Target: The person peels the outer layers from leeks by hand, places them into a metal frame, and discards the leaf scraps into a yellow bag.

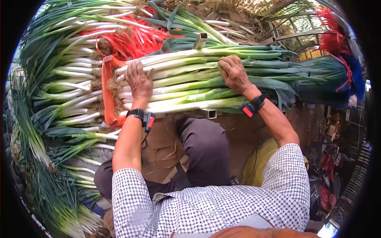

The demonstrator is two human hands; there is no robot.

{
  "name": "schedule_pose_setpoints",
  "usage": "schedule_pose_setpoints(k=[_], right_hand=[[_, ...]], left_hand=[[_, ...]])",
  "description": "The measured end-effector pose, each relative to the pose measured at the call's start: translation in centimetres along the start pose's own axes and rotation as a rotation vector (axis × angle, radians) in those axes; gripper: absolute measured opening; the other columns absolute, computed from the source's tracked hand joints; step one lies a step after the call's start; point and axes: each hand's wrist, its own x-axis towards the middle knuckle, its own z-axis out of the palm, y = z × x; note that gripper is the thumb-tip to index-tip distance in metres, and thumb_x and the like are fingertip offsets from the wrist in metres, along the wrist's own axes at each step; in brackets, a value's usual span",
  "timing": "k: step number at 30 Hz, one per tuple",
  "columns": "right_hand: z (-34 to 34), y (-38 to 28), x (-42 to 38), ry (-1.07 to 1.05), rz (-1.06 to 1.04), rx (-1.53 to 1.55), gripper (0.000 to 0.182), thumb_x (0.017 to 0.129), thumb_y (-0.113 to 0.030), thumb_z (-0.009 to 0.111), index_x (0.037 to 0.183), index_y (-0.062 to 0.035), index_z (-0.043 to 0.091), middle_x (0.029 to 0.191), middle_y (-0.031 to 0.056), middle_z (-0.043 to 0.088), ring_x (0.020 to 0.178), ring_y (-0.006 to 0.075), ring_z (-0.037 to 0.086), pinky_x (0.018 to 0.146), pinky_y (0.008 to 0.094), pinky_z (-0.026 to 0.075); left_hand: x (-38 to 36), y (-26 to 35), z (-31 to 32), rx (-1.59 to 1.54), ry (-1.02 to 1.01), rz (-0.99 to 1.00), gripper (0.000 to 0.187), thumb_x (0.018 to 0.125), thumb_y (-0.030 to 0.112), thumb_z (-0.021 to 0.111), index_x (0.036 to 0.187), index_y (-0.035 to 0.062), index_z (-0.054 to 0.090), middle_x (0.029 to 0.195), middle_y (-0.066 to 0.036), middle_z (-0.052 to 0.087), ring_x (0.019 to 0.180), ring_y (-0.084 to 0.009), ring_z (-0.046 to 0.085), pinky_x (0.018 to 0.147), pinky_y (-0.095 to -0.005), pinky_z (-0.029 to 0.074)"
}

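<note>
A thick row of long leeks (178, 85) lies crosswise before me, roots to the left and dark green leaves to the right. My left hand (139, 81) rests on the white stalks near the root end, with its fingers stretched and thumb apart. Farther right, my right hand (235, 74) presses on the green part, its fingers curled over the stalks. An orange-red end plate (107, 91) stands just beyond the roots. Square metal tubes (201, 41) stick out at the far and near sides of the row. At the right, a pink-red tie (349, 73) circles the leaves.
Many loose leeks (75, 85) are piled along the left side. Red plastic strips (133, 35) lie at the back left, and another red bunch (331, 29) hangs at the back right. Beneath the row is brown cardboard (160, 148), beside my knee. A yellow sack (260, 158) sits near my right arm.
</note>
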Motion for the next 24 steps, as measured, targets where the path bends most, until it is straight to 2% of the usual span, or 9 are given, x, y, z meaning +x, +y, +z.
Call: schedule_pose_setpoints(k=[5,8,10,12,17,18,20,21,24], right_hand=[[1.4,1.5,-0.5,0.02,0.108,-0.265,0.03,0.082,-0.017,0.065,0.109,-0.0061,0.06,0.118,0.0141,0.051,0.117,0.0351,0.045,0.103,0.047,0.036],[1.3,1.6,-0.7,0.028,0.104,-0.255,0.027,0.085,-0.014,0.063,0.111,-0.0063,0.061,0.119,0.0146,0.051,0.119,0.0351,0.046,0.103,0.0466,0.036],[1.8,2.0,-1.2,0.006,0.106,-0.297,0.029,0.087,-0.015,0.062,0.115,-0.0058,0.062,0.125,0.0151,0.052,0.122,0.0356,0.046,0.105,0.0461,0.035],[2.4,2.6,-1.7,-0.013,0.099,-0.312,0.03,0.089,-0.015,0.06,0.118,-0.0052,0.062,0.128,0.015,0.053,0.125,0.0345,0.045,0.105,0.0453,0.035],[3.0,3.5,-2.2,0.022,0.085,-0.352,0.029,0.093,-0.016,0.057,0.12,-0.0059,0.062,0.131,0.0118,0.053,0.126,0.0319,0.046,0.107,0.0431,0.034],[3.1,3.5,-2.1,0.032,0.084,-0.354,0.029,0.093,-0.016,0.056,0.12,-0.0064,0.062,0.132,0.0108,0.052,0.126,0.0313,0.045,0.107,0.0425,0.034],[3.2,4.0,-2.3,0.016,0.092,-0.358,0.029,0.094,-0.016,0.056,0.12,-0.0065,0.062,0.133,0.0108,0.052,0.126,0.0309,0.045,0.107,0.0422,0.034],[3.8,4.5,-2.5,0.021,0.108,-0.373,0.028,0.094,-0.016,0.055,0.12,-0.0061,0.062,0.133,0.0107,0.052,0.127,0.0306,0.044,0.107,0.0419,0.034],[3.2,4.0,-1.8,-0.055,0.114,-0.414,0.027,0.097,-0.018,0.052,0.118,-0.0044,0.062,0.131,0.0127,0.053,0.125,0.0317,0.046,0.106,0.0421,0.035]], left_hand=[[0.2,0.3,-0.2,-0.047,0.067,0.029,0.062,0.09,0.046,0.058,0.132,0.0017,0.047,0.136,-0.02,0.046,0.13,-0.0371,0.036,0.11,-0.0528,0.021],[0.2,-0.1,0.5,-0.079,0.089,0.035,0.062,0.09,0.047,0.058,0.131,0.0017,0.048,0.134,-0.022,0.047,0.129,-0.0394,0.037,0.109,-0.056,0.024],[-0.4,0.3,-1.0,0.044,-0.083,-0.055,0.079,0.087,0.059,0.055,0.14,0.0013,0.043,0.147,-0.026,0.036,0.141,-0.041,0.026,0.114,-0.0574,0.016],[-2.1,-0.2,-2.0,0.003,-0.083,-0.137,0.087,0.089,0.065,0.048,0.145,-0.0001,0.036,0.152,-0.026,0.026,0.144,-0.0397,0.02,0.117,-0.0567,0.006],[-1.4,0.2,-2.5,-0.051,-0.162,-0.167,0.103,0.085,0.074,0.043,0.149,-0.0038,0.025,0.154,-0.028,0.019,0.144,-0.0447,0.013,0.115,-0.0603,0.003],[-1.5,0.0,-2.1,-0.053,-0.173,-0.151,0.103,0.086,0.075,0.041,0.15,-0.0031,0.02,0.156,-0.028,0.013,0.146,-0.0446,0.006,0.115,-0.0615,0.0],[-1.3,-0.3,-2.2,-0.101,-0.313,-0.229,0.101,0.088,0.073,0.04,0.15,-0.003,0.017,0.157,-0.028,0.012,0.147,-0.0438,0.002,0.116,-0.0599,-0.001],[0.3,0.2,-5.9,-0.157,-0.583,-0.311,0.096,0.09,0.067,0.045,0.152,0.0005,0.014,0.157,-0.027,0.011,0.147,-0.044,0.0,0.118,-0.057,0.001],[3.3,-1.1,-19.3,-0.108,-0.71,0.011,0.064,0.093,0.048,0.056,0.14,0.0077,0.042,0.147,-0.018,0.039,0.136,-0.0415,0.036,0.113,-0.0512,0.028]])
